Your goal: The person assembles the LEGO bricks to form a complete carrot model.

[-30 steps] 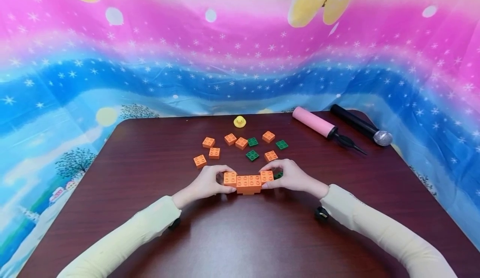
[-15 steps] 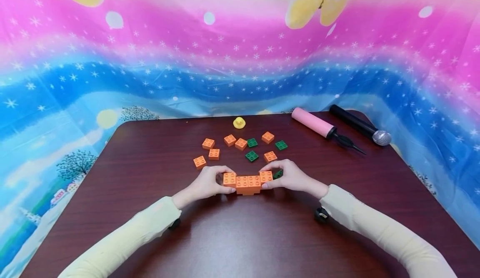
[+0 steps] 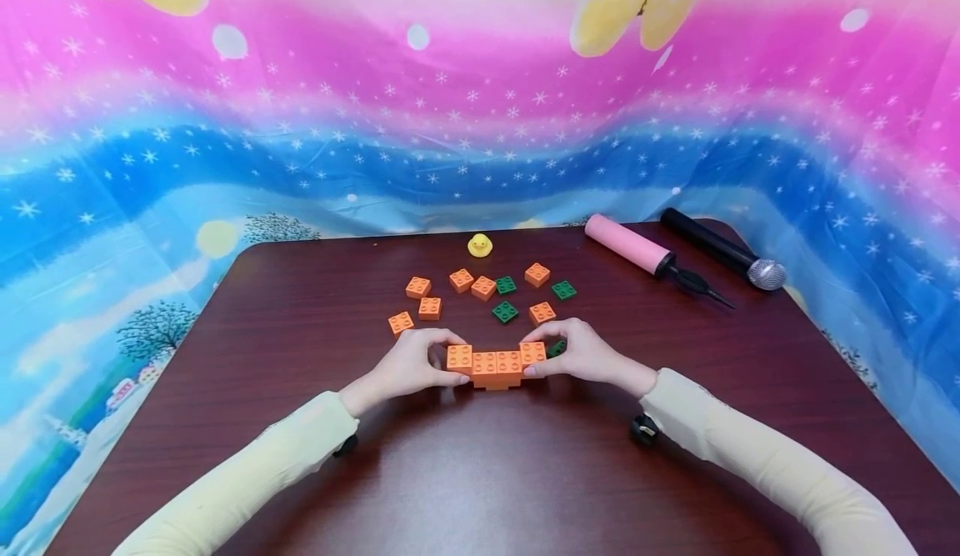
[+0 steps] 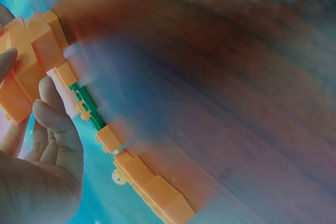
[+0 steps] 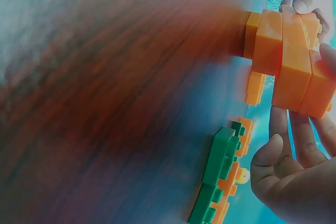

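Note:
A stepped build of orange toy building bricks stands on the table in front of me, narrow at the bottom and wider higher up. Its two end bricks sit higher than the two middle ones. My left hand pinches the left end brick between thumb and fingers. On the opposite side, my right hand grips the right end brick the same way. In the right wrist view the layers of the build show from the side, above the right hand. A green brick lies partly hidden behind the right hand.
Several loose orange bricks and green bricks lie beyond the hands. A yellow rubber duck sits at the far edge of the table. At the back right lie a pink hand pump and a black microphone.
Both hands keep their hold on the ends of the orange build, which stays in place. Only a slight shift of the head view shows.

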Available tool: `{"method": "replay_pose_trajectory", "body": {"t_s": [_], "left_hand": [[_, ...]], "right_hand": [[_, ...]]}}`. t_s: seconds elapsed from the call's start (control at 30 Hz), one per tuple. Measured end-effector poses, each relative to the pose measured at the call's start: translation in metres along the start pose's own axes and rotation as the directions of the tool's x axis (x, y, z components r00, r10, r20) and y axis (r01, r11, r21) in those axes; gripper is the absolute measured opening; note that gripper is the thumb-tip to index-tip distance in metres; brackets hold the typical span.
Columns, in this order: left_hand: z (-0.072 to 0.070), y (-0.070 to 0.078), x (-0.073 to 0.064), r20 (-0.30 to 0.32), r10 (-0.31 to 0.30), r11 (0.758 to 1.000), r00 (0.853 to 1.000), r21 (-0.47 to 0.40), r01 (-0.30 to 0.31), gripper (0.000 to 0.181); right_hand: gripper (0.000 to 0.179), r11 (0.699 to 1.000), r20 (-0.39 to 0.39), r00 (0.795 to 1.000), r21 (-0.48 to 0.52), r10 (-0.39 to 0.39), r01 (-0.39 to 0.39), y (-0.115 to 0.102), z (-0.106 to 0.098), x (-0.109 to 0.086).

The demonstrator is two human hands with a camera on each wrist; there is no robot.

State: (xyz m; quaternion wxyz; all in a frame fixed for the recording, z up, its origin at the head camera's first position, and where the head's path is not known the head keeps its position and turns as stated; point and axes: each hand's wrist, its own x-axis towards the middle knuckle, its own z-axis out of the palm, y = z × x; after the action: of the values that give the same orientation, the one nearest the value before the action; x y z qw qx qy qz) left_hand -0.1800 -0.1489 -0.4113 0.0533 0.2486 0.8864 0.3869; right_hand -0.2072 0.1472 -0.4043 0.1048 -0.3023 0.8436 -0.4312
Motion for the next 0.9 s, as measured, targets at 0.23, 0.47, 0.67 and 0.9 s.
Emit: {"method": "replay_pose_trajectory", "body": {"t_s": [0.23, 0.47, 0.67, 0.9], "left_hand": [[-0.015, -0.001, -0.005, 0.005, -0.009, 1.000, 1.000, -0.007, 0.009, 0.052], [-0.046, -0.012, -0.007, -0.015, -0.058, 0.997, 0.998, 0.053, 0.059, 0.058], [-0.065, -0.034, -0.003, -0.102, -0.139, 0.983, 0.985, 0.107, 0.150, 0.054], [-0.068, -0.057, 0.002, -0.177, -0.239, 0.951, 0.955, 0.158, 0.267, 0.053]], "right_hand": [[0.038, 1.000, 0.003, 1.000, 0.008, 0.002, -0.002, 0.001, 0.000, 0.000], [0.040, 1.000, 0.004, 1.000, 0.008, -0.009, 0.009, 0.001, 0.000, 0.001], [0.040, 1.000, 0.009, 1.000, 0.005, -0.010, 0.010, 0.001, 0.000, 0.001], [0.042, 1.000, 0.015, 1.000, 0.018, 0.007, -0.008, 0.001, 0.000, 0.000]]}}
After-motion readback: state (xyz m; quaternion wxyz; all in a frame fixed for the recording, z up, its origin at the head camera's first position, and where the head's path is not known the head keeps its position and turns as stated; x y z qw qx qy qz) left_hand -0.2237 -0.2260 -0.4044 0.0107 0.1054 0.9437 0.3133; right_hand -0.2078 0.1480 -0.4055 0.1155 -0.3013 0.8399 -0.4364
